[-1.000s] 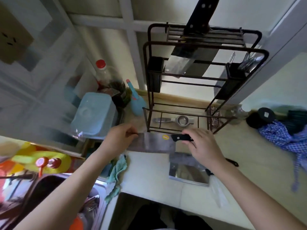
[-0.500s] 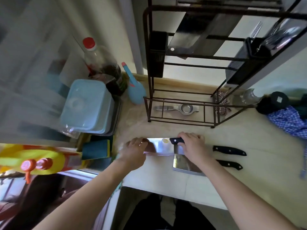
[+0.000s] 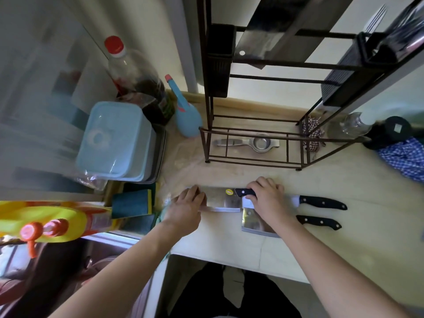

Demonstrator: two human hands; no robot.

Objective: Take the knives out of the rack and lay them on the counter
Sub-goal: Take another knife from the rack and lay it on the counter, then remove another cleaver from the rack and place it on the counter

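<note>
A cleaver (image 3: 223, 199) with a yellow sticker lies flat on the pale counter (image 3: 344, 244) in front of the dark metal rack (image 3: 252, 143). My right hand (image 3: 267, 198) grips its black handle. My left hand (image 3: 187, 206) rests on the far end of its blade. A second cleaver (image 3: 254, 222) lies under my right wrist, its black handle (image 3: 317, 222) showing to the right. A third knife (image 3: 320, 201) with a black handle lies just behind it. One more wide blade (image 3: 263, 35) still hangs in the rack's upper tier.
A light blue lidded box (image 3: 114, 141), a red-capped bottle (image 3: 135, 76) and a blue spray bottle (image 3: 187, 118) stand at the left. A metal squeezer (image 3: 250, 143) lies inside the rack's base. A blue checked cloth (image 3: 406, 159) lies at the right. The sink (image 3: 68, 271) is at lower left.
Both hands have lowered the sticker cleaver from in front of the rack onto the counter. The view has tipped downward, and two more black handles have come into sight at the right.
</note>
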